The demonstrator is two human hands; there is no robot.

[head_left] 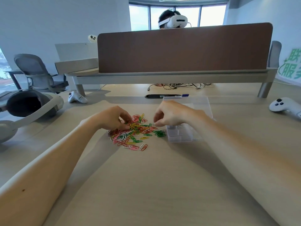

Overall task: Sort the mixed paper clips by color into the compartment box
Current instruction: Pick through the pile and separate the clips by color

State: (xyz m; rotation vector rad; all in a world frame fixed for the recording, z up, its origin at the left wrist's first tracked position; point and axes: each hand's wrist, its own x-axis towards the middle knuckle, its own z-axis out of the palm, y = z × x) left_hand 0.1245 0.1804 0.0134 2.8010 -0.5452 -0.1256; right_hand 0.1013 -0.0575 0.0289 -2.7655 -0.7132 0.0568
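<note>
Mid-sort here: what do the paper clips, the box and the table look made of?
The paper clips look like wire with a coloured coating: thin bent loops in red, green, yellow, pink and white. The box is likely clear hard plastic; the table shows through its walls. The table has a pale matte wood-look top with faint grain; laminate or real wood, I cannot tell.

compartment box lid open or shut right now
Open. The compartment box has its clear lid swung back behind it, leaving the divided compartments uncovered.
</note>
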